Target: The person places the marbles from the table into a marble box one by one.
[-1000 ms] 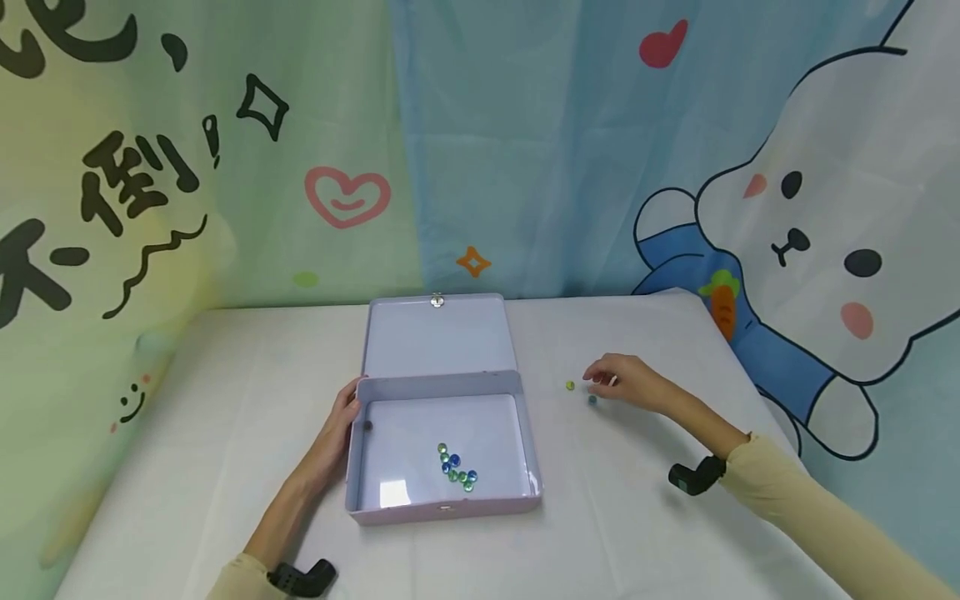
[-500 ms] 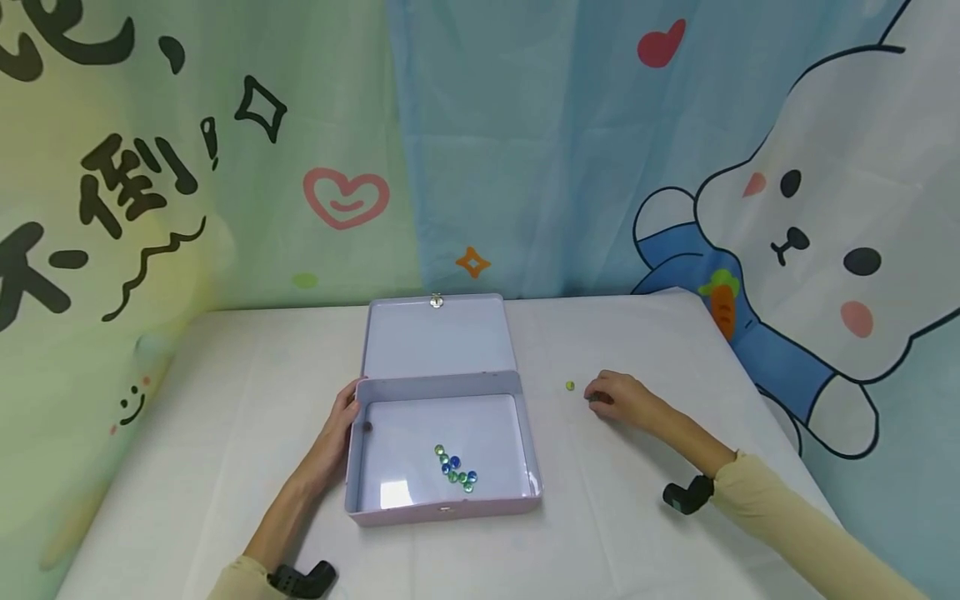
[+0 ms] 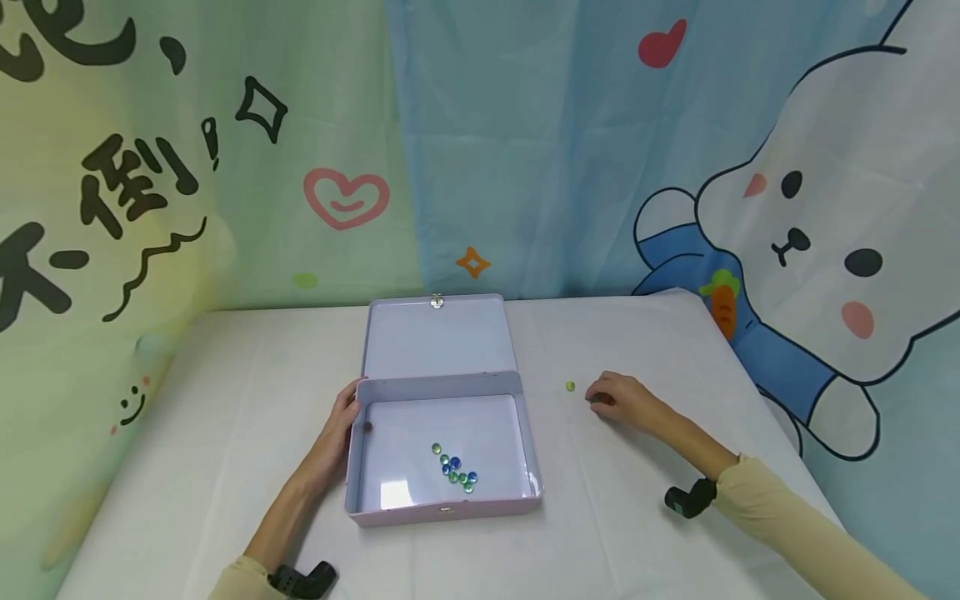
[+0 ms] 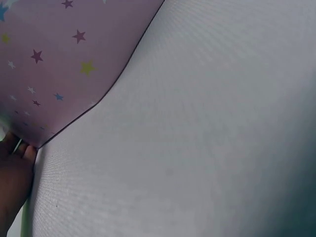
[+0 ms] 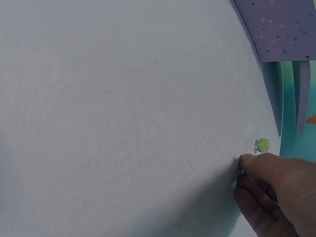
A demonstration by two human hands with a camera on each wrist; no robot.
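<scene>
An open lilac box point(image 3: 442, 507) sits on the white-covered table with its lid point(image 3: 438, 337) folded back. Several green and blue glass marbles point(image 3: 454, 462) lie on its floor. My left hand point(image 3: 335, 433) holds the box's left wall near the back corner; in the left wrist view its fingers touch the star-patterned side point(image 4: 59, 59). To the right of the box, my right hand point(image 3: 626, 402) pinches a small marble point(image 5: 241, 172) at the tabletop, mostly hidden by thumb and fingers. A yellow-green marble point(image 3: 570, 386) lies just left of that hand.
White cloth point(image 3: 592, 533) covers the table. Behind it hangs a printed curtain point(image 3: 495, 150) with a cartoon rabbit. A small dark round spot point(image 3: 367, 427) shows at the box's inner left wall. Both wrists wear black cameras point(image 3: 690, 498).
My right hand has come down toward me and closed its fingertips over the bluish marble. One green marble in the box has rolled slightly left. The left hand has stayed put.
</scene>
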